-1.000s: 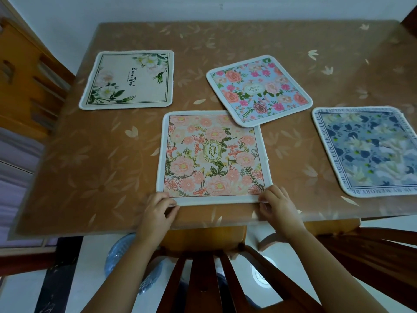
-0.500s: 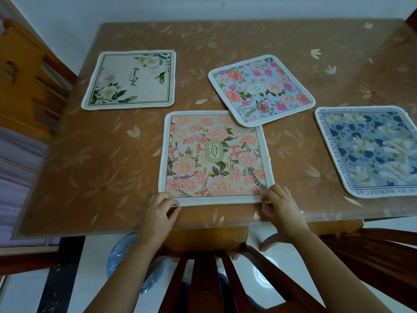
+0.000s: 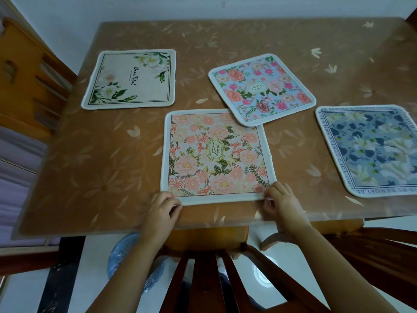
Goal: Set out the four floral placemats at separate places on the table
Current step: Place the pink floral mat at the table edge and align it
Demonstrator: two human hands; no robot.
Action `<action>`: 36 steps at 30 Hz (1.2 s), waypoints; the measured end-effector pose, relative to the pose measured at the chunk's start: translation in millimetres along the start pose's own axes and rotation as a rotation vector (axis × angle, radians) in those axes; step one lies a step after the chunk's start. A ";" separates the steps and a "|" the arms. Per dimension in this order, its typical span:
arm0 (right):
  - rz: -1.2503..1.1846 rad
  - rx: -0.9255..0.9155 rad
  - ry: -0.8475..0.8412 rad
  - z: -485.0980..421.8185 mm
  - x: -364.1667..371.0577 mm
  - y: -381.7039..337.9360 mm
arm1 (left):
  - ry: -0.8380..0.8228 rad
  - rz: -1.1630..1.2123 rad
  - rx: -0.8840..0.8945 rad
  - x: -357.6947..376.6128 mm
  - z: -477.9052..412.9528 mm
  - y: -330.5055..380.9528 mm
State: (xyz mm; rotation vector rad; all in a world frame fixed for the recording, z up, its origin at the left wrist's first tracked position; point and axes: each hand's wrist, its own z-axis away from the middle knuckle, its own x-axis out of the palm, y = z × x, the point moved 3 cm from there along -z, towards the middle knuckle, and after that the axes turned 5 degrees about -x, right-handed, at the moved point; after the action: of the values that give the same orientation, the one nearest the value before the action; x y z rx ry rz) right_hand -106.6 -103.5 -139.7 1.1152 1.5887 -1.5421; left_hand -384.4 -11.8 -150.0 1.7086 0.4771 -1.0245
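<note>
Our left hand [image 3: 163, 210] and right hand [image 3: 281, 201] pinch the near corners of the pink GARDEN placemat [image 3: 216, 155]; it lies ahead on the tabletop [image 3: 94, 177], its far right corner under the blue rose placemat [image 3: 261, 89].

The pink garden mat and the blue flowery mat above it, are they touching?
Touching. In the head view a corner of the blue flowery mat lies over the top right edge of the pink garden mat.
</note>
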 end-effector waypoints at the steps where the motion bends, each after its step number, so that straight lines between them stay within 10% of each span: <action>1: 0.004 0.002 -0.001 -0.5 0.0 0.2 | 0.003 0.001 0.002 0.5 -0.2 -0.1; 36: -0.070 0.084 0.022 2.7 -6.2 -1.7 | 0.010 -0.041 0.033 9.2 2.5 -2.6</action>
State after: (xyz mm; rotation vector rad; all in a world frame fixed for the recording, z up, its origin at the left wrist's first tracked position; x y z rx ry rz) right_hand -105.8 -107.0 -133.6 1.1357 1.6066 -1.6611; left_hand -382.2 -14.6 -159.3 1.7403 0.5055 -1.0589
